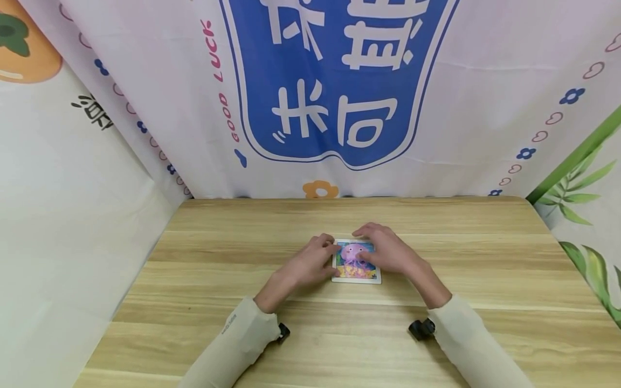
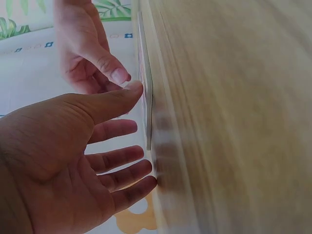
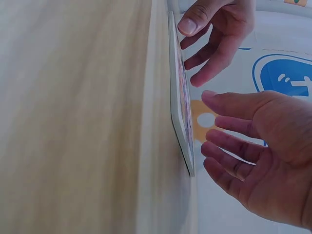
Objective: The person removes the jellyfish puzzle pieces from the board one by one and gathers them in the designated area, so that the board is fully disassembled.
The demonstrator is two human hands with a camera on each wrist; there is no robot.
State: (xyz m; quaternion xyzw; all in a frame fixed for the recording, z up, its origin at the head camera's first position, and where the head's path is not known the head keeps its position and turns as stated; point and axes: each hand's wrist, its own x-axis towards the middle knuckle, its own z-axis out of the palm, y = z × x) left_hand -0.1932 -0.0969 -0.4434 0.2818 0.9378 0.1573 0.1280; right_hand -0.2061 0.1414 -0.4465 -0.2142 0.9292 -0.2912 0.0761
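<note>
A small square picture board with a white border lies flat on the wooden table, showing a pink octopus or jellyfish over a blue and yellow scene. At its left edge is my left hand, fingers loosely bent and spread, thumb by the lower left corner. My right hand hovers at the right side, its thumb over the picture. Seen edge-on in the right wrist view, the board is thin, and the right fingers stand apart from it. Whether the left thumb touches the board cannot be told.
The wooden table reaches back to a hanging cloth with blue and white lettering. Another white cloth hangs at the left, and a leaf-patterned one at the right. A black device sits at the right wrist.
</note>
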